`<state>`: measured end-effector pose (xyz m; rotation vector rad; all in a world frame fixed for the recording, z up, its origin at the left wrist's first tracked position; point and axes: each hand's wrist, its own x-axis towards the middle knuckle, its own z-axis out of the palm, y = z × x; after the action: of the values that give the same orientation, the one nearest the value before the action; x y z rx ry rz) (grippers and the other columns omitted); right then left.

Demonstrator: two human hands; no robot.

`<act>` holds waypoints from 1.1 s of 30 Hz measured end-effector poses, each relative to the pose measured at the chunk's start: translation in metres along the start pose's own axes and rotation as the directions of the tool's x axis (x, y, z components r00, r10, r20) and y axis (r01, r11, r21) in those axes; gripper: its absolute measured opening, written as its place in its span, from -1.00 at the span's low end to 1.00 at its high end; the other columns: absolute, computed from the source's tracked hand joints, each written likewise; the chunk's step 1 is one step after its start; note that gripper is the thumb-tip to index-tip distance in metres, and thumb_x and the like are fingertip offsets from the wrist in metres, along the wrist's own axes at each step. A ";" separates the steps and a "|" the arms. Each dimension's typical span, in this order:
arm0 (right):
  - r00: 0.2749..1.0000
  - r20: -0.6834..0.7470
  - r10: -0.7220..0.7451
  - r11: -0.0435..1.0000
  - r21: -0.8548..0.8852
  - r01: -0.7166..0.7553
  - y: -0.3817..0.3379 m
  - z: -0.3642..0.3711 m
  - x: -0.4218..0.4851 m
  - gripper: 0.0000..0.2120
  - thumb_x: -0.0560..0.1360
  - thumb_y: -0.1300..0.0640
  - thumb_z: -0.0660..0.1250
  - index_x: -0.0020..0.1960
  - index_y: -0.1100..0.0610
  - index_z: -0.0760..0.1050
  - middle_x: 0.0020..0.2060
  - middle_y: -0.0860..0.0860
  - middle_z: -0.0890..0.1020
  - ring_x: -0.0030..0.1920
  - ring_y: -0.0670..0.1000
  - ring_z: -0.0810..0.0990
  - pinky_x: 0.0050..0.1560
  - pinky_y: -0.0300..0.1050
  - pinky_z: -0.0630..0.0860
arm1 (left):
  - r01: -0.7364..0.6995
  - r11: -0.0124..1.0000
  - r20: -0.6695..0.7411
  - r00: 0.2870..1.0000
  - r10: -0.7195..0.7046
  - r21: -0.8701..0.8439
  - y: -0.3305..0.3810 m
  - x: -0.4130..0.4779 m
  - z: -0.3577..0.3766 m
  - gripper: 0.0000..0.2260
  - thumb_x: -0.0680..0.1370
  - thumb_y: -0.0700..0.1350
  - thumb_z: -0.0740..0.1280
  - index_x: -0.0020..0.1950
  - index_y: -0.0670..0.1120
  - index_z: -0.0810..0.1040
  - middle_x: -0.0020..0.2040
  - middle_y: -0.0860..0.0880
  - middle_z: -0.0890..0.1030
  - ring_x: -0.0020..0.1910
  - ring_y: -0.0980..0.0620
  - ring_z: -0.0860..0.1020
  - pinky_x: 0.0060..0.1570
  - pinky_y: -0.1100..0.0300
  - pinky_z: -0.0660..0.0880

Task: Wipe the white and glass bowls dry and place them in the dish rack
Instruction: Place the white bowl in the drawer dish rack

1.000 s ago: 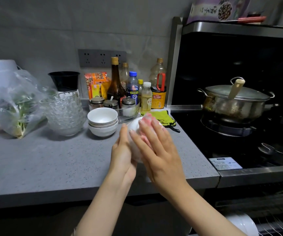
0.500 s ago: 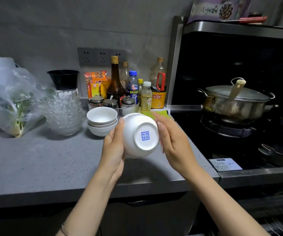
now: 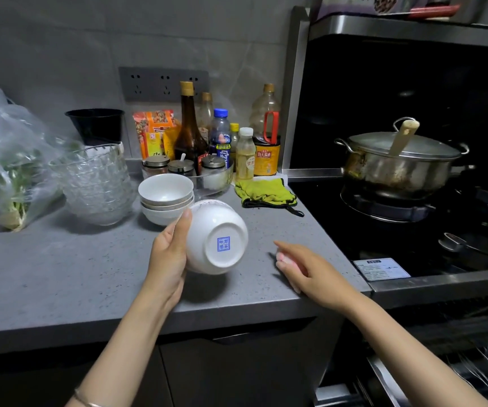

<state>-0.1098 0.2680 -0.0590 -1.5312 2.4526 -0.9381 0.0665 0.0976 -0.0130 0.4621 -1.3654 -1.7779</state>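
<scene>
White bowl (image 3: 216, 236) sideways in left hand (image 3: 168, 254)

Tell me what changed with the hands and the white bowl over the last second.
The right hand left the white bowl and dropped right to the counter, a pink cloth under its fingers. The left hand now holds the bowl alone, its base facing the camera. The stacked white bowls, glass bowls and green cloth stayed put.
</scene>
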 end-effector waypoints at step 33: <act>0.680 0.122 0.723 0.331 0.803 -0.495 0.270 -0.132 -0.251 -0.54 0.32 0.19 0.52 0.21 0.04 0.56 0.10 0.05 0.67 0.09 0.07 0.64 0.04 -0.09 0.59 | -0.648 0.444 0.777 0.420 -0.468 0.618 -0.338 -0.128 0.261 -0.41 0.61 0.24 0.05 0.56 0.00 0.06 0.56 0.04 0.15 0.54 0.05 0.06 0.51 0.10 -0.10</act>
<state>-0.2492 0.6201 -0.1575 -0.1027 1.9121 -1.7412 -0.1729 0.3819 -0.2591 -0.2520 -3.1537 -0.8310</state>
